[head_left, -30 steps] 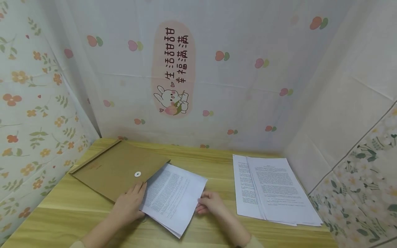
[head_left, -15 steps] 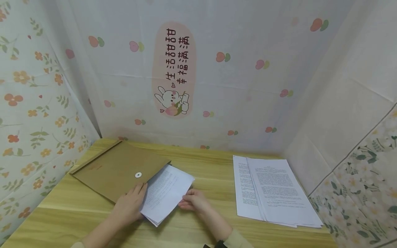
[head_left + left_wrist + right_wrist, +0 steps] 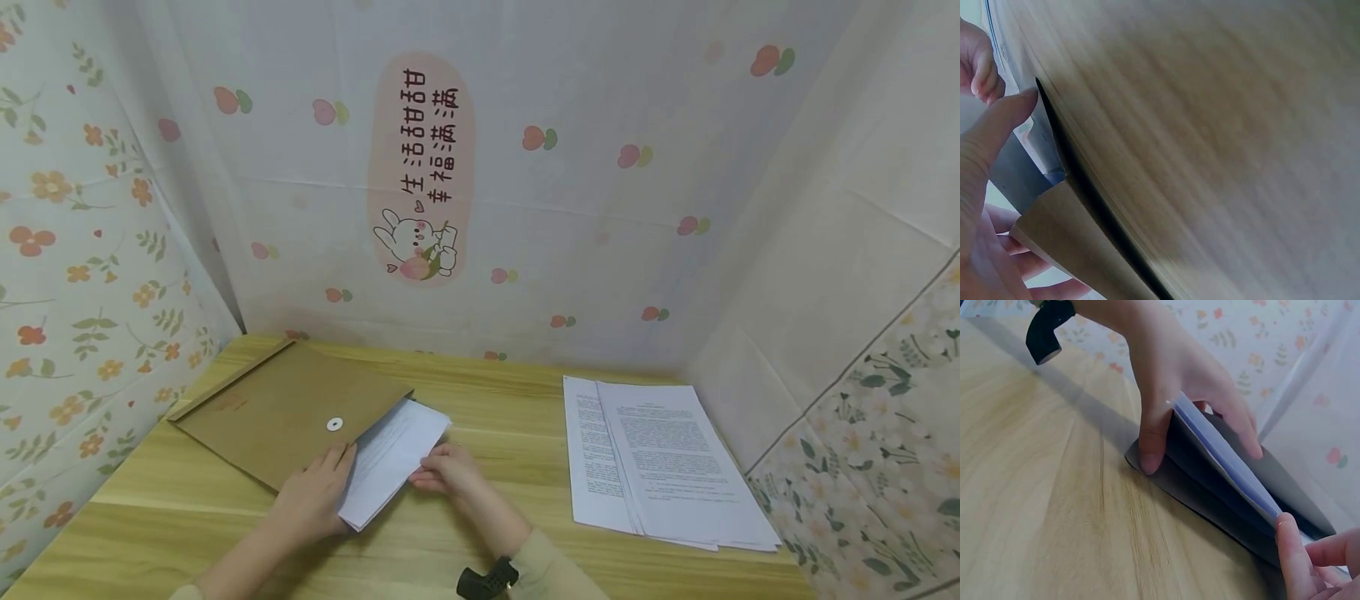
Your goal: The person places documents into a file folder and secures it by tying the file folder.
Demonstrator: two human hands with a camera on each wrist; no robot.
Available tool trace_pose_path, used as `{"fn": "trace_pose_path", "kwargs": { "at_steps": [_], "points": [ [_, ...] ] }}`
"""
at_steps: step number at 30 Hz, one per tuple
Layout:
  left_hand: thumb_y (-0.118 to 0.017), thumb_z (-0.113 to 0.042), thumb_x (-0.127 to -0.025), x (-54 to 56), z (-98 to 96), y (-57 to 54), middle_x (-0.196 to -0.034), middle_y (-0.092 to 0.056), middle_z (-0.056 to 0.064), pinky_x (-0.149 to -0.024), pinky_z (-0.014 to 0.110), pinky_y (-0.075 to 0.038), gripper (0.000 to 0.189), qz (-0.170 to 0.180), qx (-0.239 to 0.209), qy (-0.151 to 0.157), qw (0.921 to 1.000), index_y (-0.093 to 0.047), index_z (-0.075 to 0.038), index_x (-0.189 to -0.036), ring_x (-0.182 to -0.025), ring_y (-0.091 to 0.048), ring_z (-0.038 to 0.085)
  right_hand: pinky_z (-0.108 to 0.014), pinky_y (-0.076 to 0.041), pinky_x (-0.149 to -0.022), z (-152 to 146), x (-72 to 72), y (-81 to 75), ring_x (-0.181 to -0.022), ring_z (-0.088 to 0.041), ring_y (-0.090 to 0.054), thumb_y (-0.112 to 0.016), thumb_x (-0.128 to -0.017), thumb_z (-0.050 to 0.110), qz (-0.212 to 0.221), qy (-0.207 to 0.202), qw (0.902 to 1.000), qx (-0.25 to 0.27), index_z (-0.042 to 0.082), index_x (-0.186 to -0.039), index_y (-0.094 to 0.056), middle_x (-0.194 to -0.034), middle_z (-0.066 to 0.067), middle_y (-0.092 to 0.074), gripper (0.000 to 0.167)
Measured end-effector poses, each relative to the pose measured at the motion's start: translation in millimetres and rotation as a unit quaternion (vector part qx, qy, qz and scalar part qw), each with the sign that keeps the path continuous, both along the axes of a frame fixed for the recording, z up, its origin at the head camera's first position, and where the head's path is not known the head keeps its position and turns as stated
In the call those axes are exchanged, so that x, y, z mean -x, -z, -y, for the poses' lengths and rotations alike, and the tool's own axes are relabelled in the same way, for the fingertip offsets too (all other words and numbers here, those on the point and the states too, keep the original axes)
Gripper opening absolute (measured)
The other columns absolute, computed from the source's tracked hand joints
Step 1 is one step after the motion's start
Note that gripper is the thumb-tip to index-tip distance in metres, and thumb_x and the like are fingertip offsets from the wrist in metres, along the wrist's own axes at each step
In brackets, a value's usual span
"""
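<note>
A brown kraft document envelope (image 3: 262, 408) with a white round button lies on the left of the table, its mouth toward the right. My left hand (image 3: 311, 500) holds that mouth at its near corner; in the right wrist view, the thumb (image 3: 1152, 450) lies at the lower layer and the fingers at the upper side. A stack of printed paper sheets (image 3: 397, 458) sits partly inside the envelope, the inner part hidden. With thumb and fingers, my right hand (image 3: 453, 479) pinches the stack's outer edge. The left wrist view shows the envelope's brown side fold (image 3: 1079, 231) below the left thumb.
Another pile of printed sheets (image 3: 667, 458) lies slightly fanned on the right of the wood-grain table (image 3: 150, 533). Patterned cloth (image 3: 600, 233) hangs behind the table and at both sides. A black wrist mount (image 3: 487, 577) is on the right forearm.
My right hand has moved left, pushing the sheets farther into the envelope, so less of them shows. The left hand and the envelope have stayed in place.
</note>
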State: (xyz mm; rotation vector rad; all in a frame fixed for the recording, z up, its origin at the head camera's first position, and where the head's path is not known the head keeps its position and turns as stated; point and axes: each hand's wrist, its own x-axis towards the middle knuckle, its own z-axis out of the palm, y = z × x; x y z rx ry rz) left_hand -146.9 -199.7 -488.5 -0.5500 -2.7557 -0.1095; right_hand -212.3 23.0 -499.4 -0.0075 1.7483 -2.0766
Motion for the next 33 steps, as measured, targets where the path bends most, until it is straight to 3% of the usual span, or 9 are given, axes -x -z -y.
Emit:
{"fn": "trace_pose_path", "kwargs": {
  "at_steps": [11,33],
  "points": [
    [-0.087,-0.057,-0.047,1.3,0.5,-0.7,-0.126,-0.052,0.025,-0.062,0.048,-0.053,0.115,0.017,-0.003,0.000,0.9999,-0.048,0.011,-0.131,-0.102,-0.059,0.039,-0.034,-0.057,-0.070,22,7.1,0.7,-0.066,-0.020,-0.067,-0.053,-0.089,-0.009,0.007,0.021,0.9997,-0.004,-0.009,-0.091,-0.052,-0.074,-0.017,-0.065,0.002],
    [-0.087,-0.056,-0.050,3.5,2.7,-4.2,-0.133,-0.048,0.026,-0.070,0.052,-0.052,0.119,0.028,-0.025,0.019,0.9991,-0.041,0.010,-0.138,-0.105,-0.058,0.041,-0.033,-0.057,-0.069,61,27.1,-3.0,-0.064,-0.019,-0.067,-0.052,-0.089,-0.012,0.031,0.049,0.9982,0.017,-0.012,-0.102,-0.053,-0.075,-0.018,-0.065,0.013]
  ]
}}
